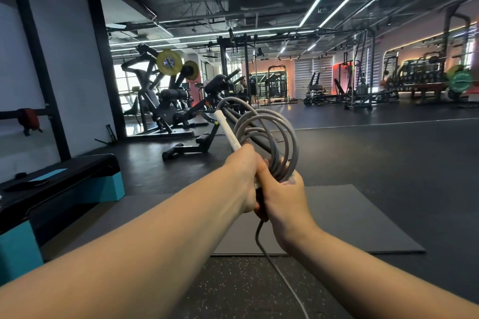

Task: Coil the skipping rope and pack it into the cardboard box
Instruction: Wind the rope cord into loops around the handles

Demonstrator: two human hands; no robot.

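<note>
The dark gym floor [363, 158] stretches out ahead of me, with a grey mat [350, 220] lying on it below my hands and a black-and-teal step platform [64, 189] off to my left.

I hold the skipping rope [269, 134] out in front of me at arm's length, above the mat. Most of it is gathered into several grey loops that stand up from my hands and lean away from me to the right.

My right hand [282, 197] is clenched around the bottom of those loops, fingers wrapped over the bundled strands. My left hand [243, 173] presses against it, fist closed on the white handle [228, 131].

The handle's long axis runs up and to the left, away from me, its free end sticking out above my left fist. One loose tail of rope [272, 261] drops from under my grip and trails down toward the floor near me.
</note>
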